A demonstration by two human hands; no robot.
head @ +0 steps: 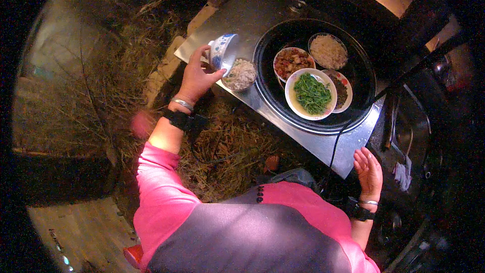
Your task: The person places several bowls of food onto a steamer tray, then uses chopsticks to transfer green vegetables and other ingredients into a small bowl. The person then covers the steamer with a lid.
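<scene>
My left hand (201,72) grips a white bowl with blue patterns (222,54), thumb on its rim and fingers at its base. The bowl is tipped on its side, its mouth facing right; its inside is mostly hidden. Just below and right of it, a bowl of pale food (239,74), perhaps rice or noodles, stands on the metal stove top (343,155) near its edge. Empty and palm up, my right hand (368,167) is held by the right corner of that top, fingers loosely extended.
Within the round black pan (356,72) are a bowl of greens in broth (311,94), a bowl of chopped food (293,62), a bowl of pale shreds (328,51) and a partly covered bowl of dark food (340,90). A black cable (335,148) crosses the top. Dry brush (102,113) lies left.
</scene>
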